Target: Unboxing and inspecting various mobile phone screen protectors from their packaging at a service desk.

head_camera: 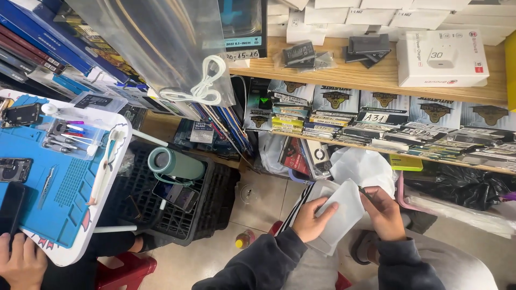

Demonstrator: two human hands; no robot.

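In the head view, a flat white packet [339,215] is held low in the middle of the picture, above the person's lap and the tiled floor. The left hand [310,219] is clamped on the packet's left edge, thumb over the front, while the right hand [384,213] is closed on its right side with a thin dark tool [366,192] pinched in the fingers. The step in hand is judged to be the opening or working of the packet's upper edge; a steady hold by the left grip and a careful pass of the tool along that edge would be called for next. Above, on a wooden shelf [376,80], a white box [442,59] with a charger pictured on it is set at the right, and dark flat packets [306,53] lie to its left. Beneath, a row of upright packages with gold-and-black emblems [384,102] is ranged, small white handwritten labels fixed among them. At the left, a blue work mat [64,182] on a white counter [115,177] is seen, another person's hand [21,260] resting at its corner, and a green cylindrical bottle [174,162] lies on a black crate [209,209].
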